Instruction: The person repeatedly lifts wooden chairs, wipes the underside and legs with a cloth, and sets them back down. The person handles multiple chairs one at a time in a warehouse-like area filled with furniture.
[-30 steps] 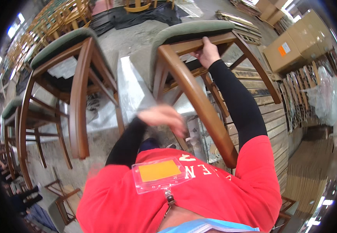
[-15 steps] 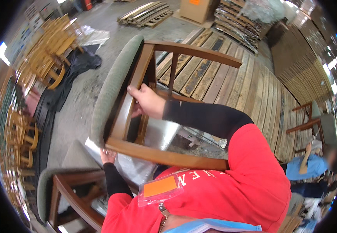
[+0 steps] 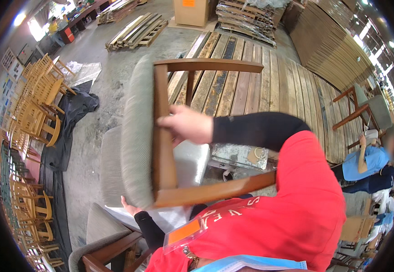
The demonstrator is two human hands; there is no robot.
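Note:
Tilted on its side in front of me is a wooden chair (image 3: 215, 192) with a brown frame and a grey-green ribbed pad (image 3: 137, 136). My right hand (image 3: 189, 124) is closed around the frame's long rail beside the pad, thumb on top. At the pad's lower corner, my left hand (image 3: 132, 208) grips the chair from below; most of its fingers are hidden. Behind the pad shows another grey upholstered piece (image 3: 111, 165). A second chair (image 3: 108, 251) of the same kind stands at the lower left, close to my left forearm.
A slatted wooden platform (image 3: 292, 86) lies ahead. Clear plastic sheeting (image 3: 190, 163) is under the held chair. Light wooden chairs (image 3: 38, 118) stand at the left beside black sheeting (image 3: 63, 145). At the right, a person in blue (image 3: 362, 163) is near another chair (image 3: 355, 109). Cardboard stacks (image 3: 333, 45) stand beyond.
The held chair has turned a little, its pad now closer to upright in the picture. Both hands have stayed on it. My view has shifted, showing more of the far left.

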